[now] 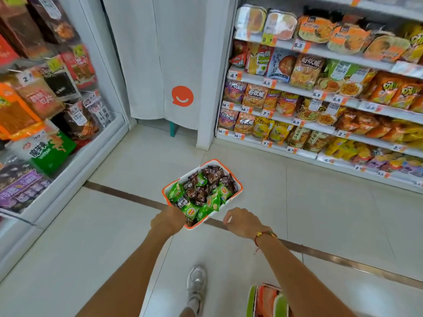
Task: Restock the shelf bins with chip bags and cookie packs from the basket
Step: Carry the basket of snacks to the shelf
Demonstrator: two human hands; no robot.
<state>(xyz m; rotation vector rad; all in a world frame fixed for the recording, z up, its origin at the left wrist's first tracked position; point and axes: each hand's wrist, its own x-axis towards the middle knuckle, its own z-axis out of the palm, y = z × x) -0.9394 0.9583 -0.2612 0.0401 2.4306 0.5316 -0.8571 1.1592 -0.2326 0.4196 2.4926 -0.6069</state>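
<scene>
Below the middle of the view, at about six o'clock, the left hand point(169, 221) is curled over the near left corner of the basket point(239, 185), fingers wrapped round its orange rim and holding it above the floor. At about five o'clock from the basket the right hand point(242, 221) hangs just beside the near right edge, fingers bent in a loose curl; whether they touch the rim or pinch anything cannot be told, since the knuckles hide the fingertips. A red cord bracelet point(263, 235) with a gold bead sits on that wrist. Inside the white basket lie green chip bags point(213, 200) mixed with dark brown cookie packs point(213, 172), heaped to the rim. Pale floor tiles point(332, 202) spread beneath, crossed by a dark strip point(119, 193) running from nine o'clock toward four o'clock. At two to three o'clock stand shelves point(320, 51) packed with snack bags and orange price tags. At nine to eleven o'clock a hanging display of packets point(39, 99) looks blurred. At twelve o'clock hangs a white curtain point(174, 53) bearing an orange smile mark. A pale shoe point(196, 282) shows at six o'clock, with an orange and green object point(266, 300) just right of it.
</scene>
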